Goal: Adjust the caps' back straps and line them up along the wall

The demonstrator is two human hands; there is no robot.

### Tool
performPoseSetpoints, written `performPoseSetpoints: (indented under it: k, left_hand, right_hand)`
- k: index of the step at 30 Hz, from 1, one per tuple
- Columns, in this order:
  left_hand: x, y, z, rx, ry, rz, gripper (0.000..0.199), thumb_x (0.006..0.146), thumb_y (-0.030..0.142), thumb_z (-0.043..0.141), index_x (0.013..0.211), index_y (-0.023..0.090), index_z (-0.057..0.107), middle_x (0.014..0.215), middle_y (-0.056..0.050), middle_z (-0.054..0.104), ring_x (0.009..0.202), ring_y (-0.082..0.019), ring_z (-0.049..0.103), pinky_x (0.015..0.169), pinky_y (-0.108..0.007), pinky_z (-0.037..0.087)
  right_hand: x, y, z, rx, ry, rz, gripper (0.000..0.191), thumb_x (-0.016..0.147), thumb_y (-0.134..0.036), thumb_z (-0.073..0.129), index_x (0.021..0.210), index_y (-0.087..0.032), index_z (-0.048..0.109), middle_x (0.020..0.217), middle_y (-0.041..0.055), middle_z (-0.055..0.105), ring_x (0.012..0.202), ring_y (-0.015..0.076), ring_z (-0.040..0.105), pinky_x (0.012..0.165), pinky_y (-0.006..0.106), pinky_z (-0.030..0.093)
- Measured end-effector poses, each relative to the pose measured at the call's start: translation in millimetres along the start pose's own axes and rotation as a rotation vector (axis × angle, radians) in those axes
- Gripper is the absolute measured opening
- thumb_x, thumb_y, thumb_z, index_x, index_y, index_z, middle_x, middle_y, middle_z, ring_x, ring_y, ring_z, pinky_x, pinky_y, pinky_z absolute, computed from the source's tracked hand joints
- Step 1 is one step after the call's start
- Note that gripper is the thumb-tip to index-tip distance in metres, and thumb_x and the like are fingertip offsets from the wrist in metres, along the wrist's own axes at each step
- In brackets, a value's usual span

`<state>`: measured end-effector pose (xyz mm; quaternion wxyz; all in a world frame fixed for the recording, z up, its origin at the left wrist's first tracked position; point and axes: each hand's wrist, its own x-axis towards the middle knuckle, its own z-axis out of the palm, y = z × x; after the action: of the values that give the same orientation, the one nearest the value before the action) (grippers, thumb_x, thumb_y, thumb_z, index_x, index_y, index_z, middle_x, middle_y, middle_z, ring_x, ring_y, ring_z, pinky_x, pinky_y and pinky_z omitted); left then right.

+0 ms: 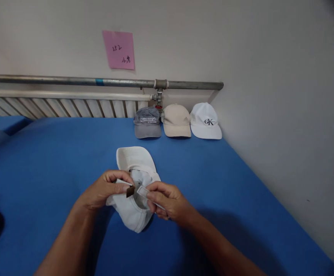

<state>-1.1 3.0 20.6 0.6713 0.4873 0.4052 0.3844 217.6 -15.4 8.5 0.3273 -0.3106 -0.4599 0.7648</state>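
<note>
A white baseball cap (130, 216) lies on the blue surface with its brim pointing away from me and its inside partly showing. My left hand (106, 188) pinches one end of the cap's back strap, where a small brown tab or buckle (130, 191) sticks out past the fingertips. From the right, my right hand (167, 199) holds the other strap end (142, 191), a pale strip with stitched edges, between thumb and fingers. A small gap separates the two ends above the cap's opening.
Against the wall stand a grey cap (147, 122), a beige cap (176, 120) and a white cap with black letters (205, 120). Behind the blue surface (54, 161) run a metal pipe (69, 81) and a radiator (97, 107). A pink note (119, 50) hangs above.
</note>
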Motion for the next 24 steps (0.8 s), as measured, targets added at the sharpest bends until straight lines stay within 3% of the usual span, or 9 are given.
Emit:
performPoseSetpoints:
  k: [9,24]
  left_hand:
    - [4,-9,9.1,-0.220,-0.105,-0.041,0.026,0.059,0.034,0.085,0.061,0.012,0.071,0.056,-0.001,0.058,0.049,-0.009,0.050,0.048,-0.020,0.038]
    - [7,-13,11.4,-0.164,-0.152,-0.099,0.031,0.060,0.037,0.083,0.058,0.013,0.063,0.052,0.001,0.053,0.046,-0.008,0.045,0.045,-0.019,0.035]
  right_hand:
    - [1,0,4,-0.035,-0.015,-0.087,0.021,0.081,-0.037,0.066,0.078,-0.016,0.061,0.069,-0.0028,0.062,0.041,0.0027,0.042,0.037,0.017,0.030]
    - [3,4,-1,0.011,-0.129,-0.089,0.022,0.080,-0.037,0.068,0.078,-0.016,0.062,0.065,-0.0038,0.062,0.042,0.0029,0.043,0.038,0.017,0.030]
